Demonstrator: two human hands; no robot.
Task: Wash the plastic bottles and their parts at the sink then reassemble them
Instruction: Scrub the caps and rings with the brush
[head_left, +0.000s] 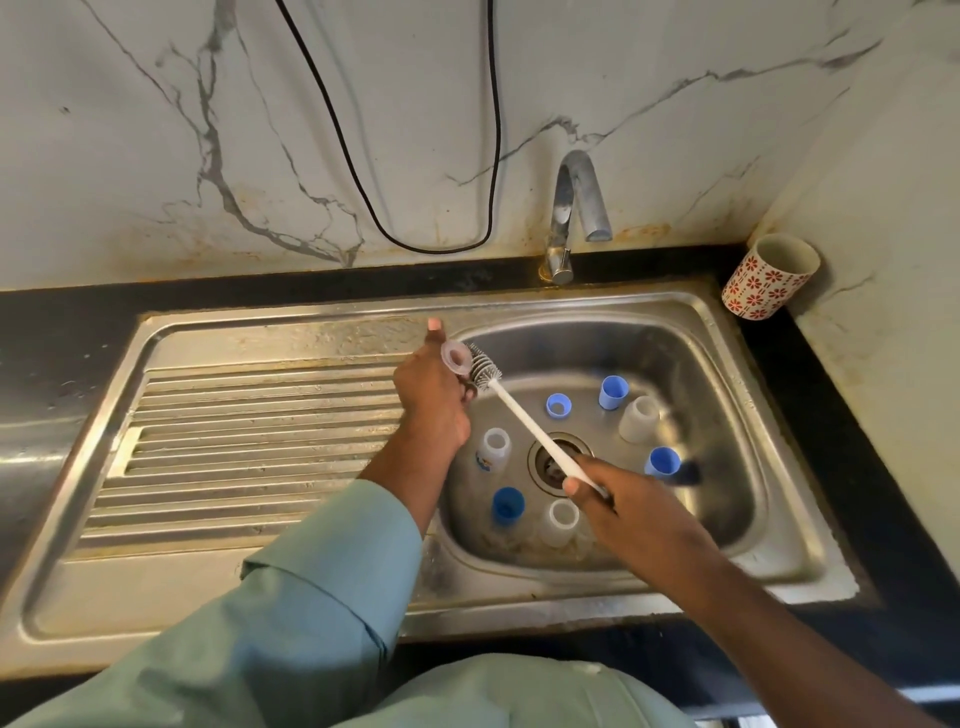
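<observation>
Washing underway: your left hand (434, 397) pinches clear round silicone teat (456, 357), right hand (605, 486) grips white long-handled bottle brush (524, 421). Blue caps, clear bottles wait in steel sink (727, 415); reassembly unstarted.

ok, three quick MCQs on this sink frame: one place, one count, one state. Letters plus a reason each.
1. Where is the patterned cup?
A. in the basin
B. on the counter, in the corner right of the tap
C. on the drainboard

2. How many blue caps lie in the basin?
A. two
B. four
C. six

3. What does the right hand hold?
A. nothing
B. a sponge
C. the brush handle

Key: 1 B, it stands by the wall corner; 2 B, four blue pieces surround the drain; 3 C, its fingers wrap the white handle while the left hand holds a clear ring.
</observation>
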